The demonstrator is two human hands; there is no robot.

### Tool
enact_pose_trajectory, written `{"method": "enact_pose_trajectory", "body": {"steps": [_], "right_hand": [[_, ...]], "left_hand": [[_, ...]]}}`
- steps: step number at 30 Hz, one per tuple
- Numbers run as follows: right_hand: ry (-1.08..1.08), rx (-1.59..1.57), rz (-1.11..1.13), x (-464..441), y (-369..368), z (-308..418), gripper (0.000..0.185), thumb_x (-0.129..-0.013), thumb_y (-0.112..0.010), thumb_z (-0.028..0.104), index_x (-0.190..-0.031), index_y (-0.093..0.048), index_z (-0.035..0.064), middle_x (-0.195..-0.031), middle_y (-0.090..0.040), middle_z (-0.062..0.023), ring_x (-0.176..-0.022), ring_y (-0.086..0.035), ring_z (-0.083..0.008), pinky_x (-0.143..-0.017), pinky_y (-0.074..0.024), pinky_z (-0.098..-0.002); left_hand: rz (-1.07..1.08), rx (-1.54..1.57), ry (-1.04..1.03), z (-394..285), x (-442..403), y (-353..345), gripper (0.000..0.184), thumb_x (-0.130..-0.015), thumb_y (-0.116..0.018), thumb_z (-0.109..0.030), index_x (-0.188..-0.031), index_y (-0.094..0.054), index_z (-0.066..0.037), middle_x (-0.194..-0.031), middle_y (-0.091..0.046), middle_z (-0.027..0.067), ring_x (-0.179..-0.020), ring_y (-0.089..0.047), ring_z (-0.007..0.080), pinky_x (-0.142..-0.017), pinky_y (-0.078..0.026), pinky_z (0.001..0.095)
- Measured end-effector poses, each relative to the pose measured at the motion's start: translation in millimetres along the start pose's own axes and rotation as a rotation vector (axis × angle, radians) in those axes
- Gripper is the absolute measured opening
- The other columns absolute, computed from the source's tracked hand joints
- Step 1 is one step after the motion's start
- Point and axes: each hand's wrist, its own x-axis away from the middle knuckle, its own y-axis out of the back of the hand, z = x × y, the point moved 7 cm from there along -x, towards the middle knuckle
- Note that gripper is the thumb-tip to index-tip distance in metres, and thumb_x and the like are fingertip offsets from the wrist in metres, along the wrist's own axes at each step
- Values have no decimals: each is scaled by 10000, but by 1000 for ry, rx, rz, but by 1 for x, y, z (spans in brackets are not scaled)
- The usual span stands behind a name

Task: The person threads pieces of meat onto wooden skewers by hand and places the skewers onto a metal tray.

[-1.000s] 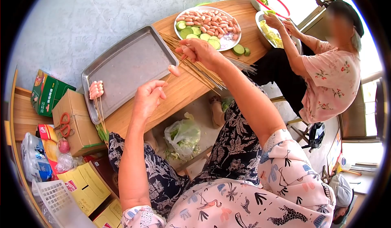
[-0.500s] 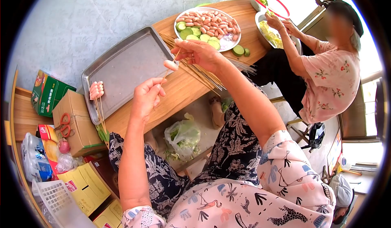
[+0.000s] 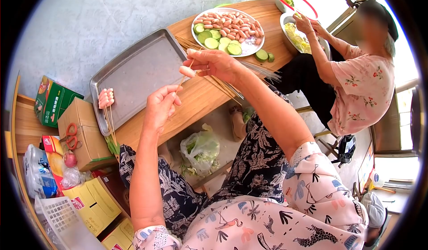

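Note:
My left hand (image 3: pixel 161 106) is closed around a thin bamboo skewer (image 3: pixel 179 88) that slants up to the right. One small pink sausage (image 3: pixel 187 71) is threaded on it, above my left fingers. My right hand (image 3: pixel 215 65) pinches at the skewer's upper end, just past that sausage; what its fingertips hold is too small to make out. Behind my right hand, a white oval plate (image 3: pixel 255 50) carries many small sausages (image 3: pixel 232 24) and sliced cucumber (image 3: pixel 209 39). Several filled sausage skewers (image 3: pixel 106 99) lie at the left end of a grey metal tray (image 3: pixel 138 74).
Loose bamboo skewers (image 3: pixel 225 88) lie on the wooden table (image 3: pixel 196 102). At right, a co-worker (image 3: pixel 356 78) handles leaves over a metal bowl (image 3: pixel 298 39). A plastic bag of greens (image 3: pixel 200 152) is on the floor. A cardboard box (image 3: pixel 84 132) with red scissors (image 3: pixel 71 135) stands left.
My right hand has come down slightly toward the threaded sausage. My left hand and the skewer stay nearly still. The co-worker's hands have shifted a little.

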Motion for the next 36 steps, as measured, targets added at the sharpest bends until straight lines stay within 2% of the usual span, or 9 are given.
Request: {"method": "enact_pose_trajectory", "body": {"steps": [8, 15, 21, 24, 28, 30, 32, 34, 36], "right_hand": [[-46, 55, 116, 2, -20, -16, 285, -926, -544, 392, -827, -622, 137, -895, -643, 22, -885, -593, -81, -732, -433, -263], [-54, 104, 115, 11, -34, -17, 290, -932, -529, 404, -818, -615, 152, -880, -636, 42, -861, -594, -76, -726, -418, -256], [-59, 122, 205, 3, -29, -14, 323, -935, -498, 418, -863, -623, 130, -932, -648, 22, -918, -608, -99, -725, -430, -261], [20, 107, -92, 3, 13, -1, 367, -925, -503, 389, -1039, -614, 59, -980, -668, -59, -888, -633, -139, -702, -484, -293], [-18, 701, -239, -26, 106, -26, 310, -868, -575, 311, -976, -653, 31, -871, -682, -67, -780, -644, -122, -656, -501, -292], [-54, 731, -406, -31, 149, -32, 282, -817, -604, 267, -975, -673, 44, -855, -689, -90, -766, -653, -168, -675, -509, -323], [84, 1014, -560, -51, 207, -32, 291, -785, -603, 217, -1033, -673, 82, -874, -688, -124, -793, -664, -258, -722, -513, -373], [220, 1284, -688, -38, 218, -2, 283, -781, -631, 161, -1044, -658, 60, -885, -688, -144, -826, -656, -278, -754, -512, -365], [208, 1279, -797, -33, 237, 10, 348, -756, -614, 123, -1102, -641, 108, -1029, -661, -167, -931, -626, -330, -837, -484, -382]], "left_hand": [[-29, 8, -13, 3, -2, 0, 226, -903, -484, -63, -1079, -605, 13, -705, -563, 15, -451, -346, 8, -397, -259, 168], [-60, 3, -18, 3, -3, 0, 228, -905, -486, -66, -1083, -604, 13, -720, -571, 15, -451, -349, 10, -398, -262, 165], [-88, 8, -56, 0, -7, 0, 218, -918, -488, -77, -1085, -603, 3, -729, -567, 10, -458, -357, 12, -404, -255, 160], [-103, 16, -64, 0, -7, 6, 216, -929, -487, -85, -1098, -597, -7, -740, -565, 7, -462, -361, 11, -407, -245, 156], [-117, 55, -57, -1, -6, 8, 215, -931, -481, -88, -1097, -601, -21, -736, -567, 5, -463, -367, 10, -413, -243, 159], [-110, 39, -49, -2, -5, 7, 215, -932, -480, -87, -1097, -600, -20, -740, -569, 6, -464, -368, 10, -416, -244, 157], [-112, 24, -42, -4, -5, 6, 215, -932, -478, -86, -1096, -600, -19, -744, -571, 6, -466, -369, 10, -419, -246, 156], [-117, 32, -55, -8, -6, 3, 214, -920, -462, -42, -1069, -612, -9, -738, -571, 10, -481, -368, 13, -426, -279, 163], [-104, 29, -55, -7, -9, 0, 214, -928, -465, -62, -1082, -603, -8, -750, -571, 9, -479, -368, 11, -425, -266, 158]]}}
